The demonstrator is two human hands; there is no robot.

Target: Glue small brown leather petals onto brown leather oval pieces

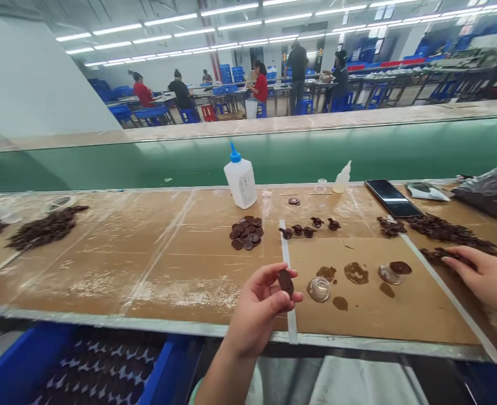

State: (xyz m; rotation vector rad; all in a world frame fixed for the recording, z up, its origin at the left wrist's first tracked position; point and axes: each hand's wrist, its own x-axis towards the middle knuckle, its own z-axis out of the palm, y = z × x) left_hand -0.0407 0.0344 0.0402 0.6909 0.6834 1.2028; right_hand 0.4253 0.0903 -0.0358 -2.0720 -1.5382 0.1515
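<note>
My left hand [257, 306] is raised over the table's front edge, pinching a small dark brown disc [285, 282] between thumb and fingers. At the right, my right hand [482, 275] reaches down to the table, thumb and fingertips closed on a small dark brown piece [461, 257]. Its exact shape is partly hidden by the fingers. Just beyond lies a heap of similar dark pieces [451, 232]. Between the hands are a clear, wet-looking dome [318, 289] and a dark round cap [400, 268] beside another clear blob, with brown wet stains around them.
A pile of brown discs [247, 232] lies near a white bottle with blue nozzle [240, 183]. Several small dark assembled pieces [303, 231], a small dropper bottle [342, 179] and a phone [393, 198] sit farther back. A blue crate [175, 360] stands below left.
</note>
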